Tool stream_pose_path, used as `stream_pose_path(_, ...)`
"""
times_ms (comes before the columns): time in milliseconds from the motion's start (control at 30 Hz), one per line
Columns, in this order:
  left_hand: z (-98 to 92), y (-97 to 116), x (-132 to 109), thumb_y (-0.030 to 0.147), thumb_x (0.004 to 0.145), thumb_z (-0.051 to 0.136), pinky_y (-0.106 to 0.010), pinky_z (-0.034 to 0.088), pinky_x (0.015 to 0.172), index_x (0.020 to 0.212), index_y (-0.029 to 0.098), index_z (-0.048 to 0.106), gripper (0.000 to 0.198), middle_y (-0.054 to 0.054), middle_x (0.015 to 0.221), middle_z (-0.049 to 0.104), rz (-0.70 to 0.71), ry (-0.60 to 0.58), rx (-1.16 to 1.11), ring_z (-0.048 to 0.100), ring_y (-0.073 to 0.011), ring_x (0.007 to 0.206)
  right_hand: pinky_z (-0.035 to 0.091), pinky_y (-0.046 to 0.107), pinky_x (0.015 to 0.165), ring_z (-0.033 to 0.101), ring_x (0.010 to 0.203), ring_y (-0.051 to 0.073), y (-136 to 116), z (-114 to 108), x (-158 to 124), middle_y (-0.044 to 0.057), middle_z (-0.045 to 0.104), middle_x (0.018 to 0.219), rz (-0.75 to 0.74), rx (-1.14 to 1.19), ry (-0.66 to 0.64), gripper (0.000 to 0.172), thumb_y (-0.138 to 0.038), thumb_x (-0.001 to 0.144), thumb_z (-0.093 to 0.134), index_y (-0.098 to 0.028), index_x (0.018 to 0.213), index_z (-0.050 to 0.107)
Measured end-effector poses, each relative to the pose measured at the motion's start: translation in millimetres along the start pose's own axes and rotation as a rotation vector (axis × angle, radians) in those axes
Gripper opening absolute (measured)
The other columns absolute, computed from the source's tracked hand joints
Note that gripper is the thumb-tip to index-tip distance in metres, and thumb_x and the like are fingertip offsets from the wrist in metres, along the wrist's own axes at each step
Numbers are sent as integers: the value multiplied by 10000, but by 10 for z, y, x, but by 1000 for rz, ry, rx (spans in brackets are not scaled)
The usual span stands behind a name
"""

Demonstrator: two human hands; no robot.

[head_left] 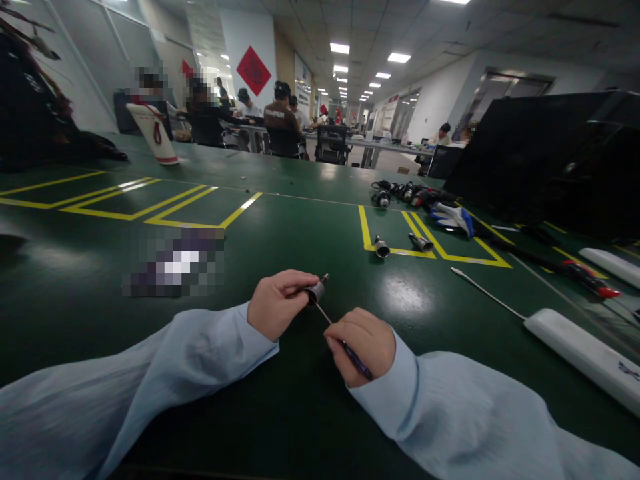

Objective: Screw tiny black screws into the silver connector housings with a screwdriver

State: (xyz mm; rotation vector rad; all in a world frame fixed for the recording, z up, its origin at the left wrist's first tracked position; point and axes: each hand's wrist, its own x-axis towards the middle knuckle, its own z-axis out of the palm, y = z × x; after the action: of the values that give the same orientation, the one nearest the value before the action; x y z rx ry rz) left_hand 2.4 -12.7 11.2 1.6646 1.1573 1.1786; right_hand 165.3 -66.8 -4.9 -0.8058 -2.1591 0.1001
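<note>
My left hand (274, 303) is closed around a small metal cylinder (316, 291) and holds it just above the green table (300, 220). My right hand (364, 343) grips a thin screwdriver with a dark purple handle (356, 357). Its shaft runs up to the left and its tip meets the cylinder. Both forearms, in light blue sleeves, rest on the table.
Two more metal cylinders (382, 247) (421, 243) lie in a yellow-taped box. Behind them sit several dark parts (395, 193) and a blue-white glove (453, 218). A red-handled screwdriver (585, 278) and a white-handled tool (575, 340) lie at the right. People sit at far tables.
</note>
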Motion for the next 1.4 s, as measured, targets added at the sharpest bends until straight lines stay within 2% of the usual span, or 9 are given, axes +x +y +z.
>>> stream_pose_path(67,1,-1,-3,93,594,546,-291,532,758,757,135,694,225,-62,858,672,13,16,16,629,-174,817,413,247,554,498,575,124,-44,-60,8,41,590,626,37,23,3,120,-98,731,460,-148,739,569)
stream_pose_path(200,-10,-46,8,101,593,557,-310,522,794,764,142,690,221,-53,871,671,13,34,26,626,-177,837,385,251,529,477,527,112,-97,-201,6,12,537,554,145,115,112,151,-138,754,434,-169,646,535)
stream_pose_path(300,-15,-82,22,112,595,572,-315,523,798,772,137,687,213,-53,880,667,2,21,9,627,-177,837,361,247,491,455,469,101,-67,-270,-1,-9,475,479,322,234,132,267,-198,782,405,-176,535,506)
stream_pose_path(433,-14,-93,30,112,607,579,-310,520,807,781,126,681,202,-57,885,665,-17,7,-1,632,-173,835,333,229,444,407,392,77,-19,-301,9,-34,408,414,563,419,72,346,-245,779,410,-174,449,488)
stream_pose_path(633,-42,-128,23,120,627,595,-327,533,774,851,118,654,231,-56,841,686,-93,-38,-59,649,-182,798,303,228,435,382,392,71,-32,-327,26,-28,421,409,534,425,91,358,-236,759,407,-172,411,464)
stream_pose_path(733,-32,-105,-35,143,648,599,-338,552,712,911,129,630,265,-48,813,694,-210,-102,-149,658,-180,729,295,231,434,382,399,75,-20,-344,33,-30,415,405,617,405,126,347,-237,748,418,-176,410,463)
stream_pose_path(867,37,-8,-164,107,619,601,-314,562,640,865,122,630,248,-36,750,695,-331,-122,-279,657,-174,651,267,233,408,363,379,71,6,-321,39,-35,399,400,737,480,112,341,-259,738,435,-175,409,463)
stream_pose_path(1033,101,69,-257,87,608,595,-279,546,676,858,128,633,256,-25,771,694,-317,-170,-265,653,-163,704,239,228,386,352,368,66,5,-267,41,-41,389,391,770,537,105,325,-251,723,441,-174,408,460)
stream_pose_path(1400,115,101,-270,107,612,591,-291,538,675,861,125,630,253,-42,821,683,-319,-178,-227,644,-173,727,207,228,368,333,345,59,-2,-246,33,-50,380,382,821,646,113,315,-274,711,461,-171,414,477)
